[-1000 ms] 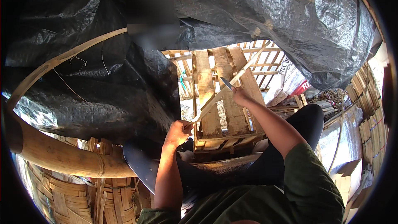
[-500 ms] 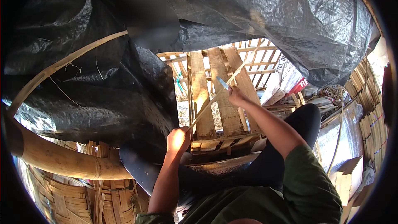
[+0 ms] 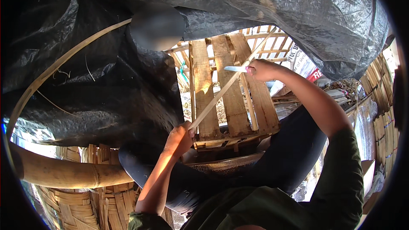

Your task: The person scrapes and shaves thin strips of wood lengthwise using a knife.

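My left hand [image 3: 179, 139] is closed around the near end of a long, thin bamboo strip [image 3: 217, 98]. The strip slants away from me to the upper right, above a slatted wooden bench [image 3: 224, 59]. In my right hand [image 3: 265, 70] is a knife [image 3: 237, 68] with a pinkish handle. Its pale blade points left and lies across the strip, well up its length; whether the edge bites into the bamboo I cannot tell. The strip's far end reaches past my right hand toward a bamboo lattice.
Black plastic sheeting [image 3: 98, 115] hangs at the left and across the top. A thick bamboo pole [image 3: 76, 171] lies at lower left by woven bamboo panels [image 3: 70, 206]. A curved bamboo strip [image 3: 55, 66] arcs over the sheeting. A printed sack [image 3: 301, 66] stands right of the bench.
My right hand and the knife have moved up and right along the strip, toward its far end. The blade has turned more level. My left hand has shifted slightly, still holding the strip.
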Demonstrator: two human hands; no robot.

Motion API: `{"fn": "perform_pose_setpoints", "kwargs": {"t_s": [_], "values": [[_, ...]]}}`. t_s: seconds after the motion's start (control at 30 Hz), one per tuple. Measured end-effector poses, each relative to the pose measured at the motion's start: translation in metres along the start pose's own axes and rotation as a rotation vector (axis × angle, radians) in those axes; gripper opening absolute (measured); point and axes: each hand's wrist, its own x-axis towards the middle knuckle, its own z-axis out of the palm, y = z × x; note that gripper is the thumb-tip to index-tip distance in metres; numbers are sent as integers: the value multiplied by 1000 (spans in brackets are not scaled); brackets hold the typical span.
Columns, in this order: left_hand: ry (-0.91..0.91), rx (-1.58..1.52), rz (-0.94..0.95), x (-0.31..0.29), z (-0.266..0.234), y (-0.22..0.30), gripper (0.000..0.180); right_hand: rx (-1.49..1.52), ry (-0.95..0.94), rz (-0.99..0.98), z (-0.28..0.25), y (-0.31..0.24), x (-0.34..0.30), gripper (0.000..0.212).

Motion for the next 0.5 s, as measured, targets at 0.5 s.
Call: {"fn": "perform_pose_setpoints", "kwargs": {"t_s": [0.5], "values": [[-32, 257, 175, 18, -82, 45, 18, 83, -1, 55, 1, 2, -18, 38]]}}
